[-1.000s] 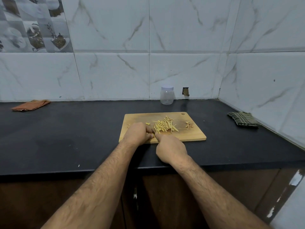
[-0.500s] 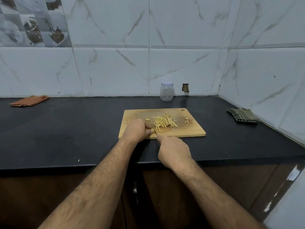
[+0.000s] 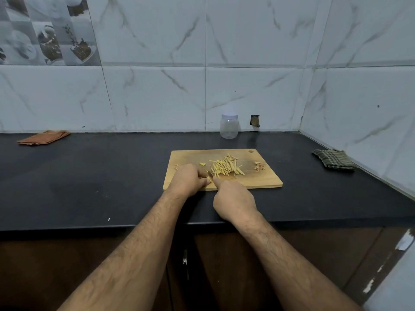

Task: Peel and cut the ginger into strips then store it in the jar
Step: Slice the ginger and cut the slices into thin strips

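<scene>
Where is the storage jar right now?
In the head view, the jar stands upright, lid on, at the back of the black counter against the tiled wall, beyond the far edge of the cutting board and just left of the wall hole.

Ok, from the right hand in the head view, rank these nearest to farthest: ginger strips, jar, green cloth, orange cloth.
From the right hand:
1. Ginger strips, just ahead on the board.
2. Jar, straight back at the wall.
3. Green cloth, far right.
4. Orange cloth, far left.
</scene>
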Tool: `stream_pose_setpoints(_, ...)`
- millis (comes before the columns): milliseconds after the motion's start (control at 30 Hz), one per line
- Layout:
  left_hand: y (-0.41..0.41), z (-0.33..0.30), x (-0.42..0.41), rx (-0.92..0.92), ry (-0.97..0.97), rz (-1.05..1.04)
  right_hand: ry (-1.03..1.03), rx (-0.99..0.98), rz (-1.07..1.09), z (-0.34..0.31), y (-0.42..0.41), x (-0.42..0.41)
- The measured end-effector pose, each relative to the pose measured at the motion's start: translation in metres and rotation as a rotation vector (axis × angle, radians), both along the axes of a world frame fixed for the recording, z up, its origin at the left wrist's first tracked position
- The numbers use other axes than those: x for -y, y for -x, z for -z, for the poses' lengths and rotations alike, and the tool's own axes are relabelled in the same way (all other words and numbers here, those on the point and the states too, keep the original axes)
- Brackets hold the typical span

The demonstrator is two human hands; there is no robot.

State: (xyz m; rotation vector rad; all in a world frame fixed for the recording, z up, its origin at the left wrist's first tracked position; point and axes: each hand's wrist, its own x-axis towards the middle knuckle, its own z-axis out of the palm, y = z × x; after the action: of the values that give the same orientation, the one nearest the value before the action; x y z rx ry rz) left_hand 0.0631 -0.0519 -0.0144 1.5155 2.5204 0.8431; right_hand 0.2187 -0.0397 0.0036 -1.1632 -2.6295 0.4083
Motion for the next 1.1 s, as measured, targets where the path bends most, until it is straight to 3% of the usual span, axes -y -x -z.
stream_pose_setpoints(367,0.004,0.006,-0.004,-0.019,-0.039,-0.003,-0.018,0.025,-0.026,0.001,0.009,-0.002)
stream_pose_setpoints(767,0.003,-0.001,-0.006,-0.018,0.071,-0.003,-0.102,0.156,-0.005,0.007,0.003,0.008)
stream_pose_setpoints(1100,0.004,0.012,-0.004,-0.153,0.012,-0.073,-0.075,0.139,0.035,0.002,0.003,0.001)
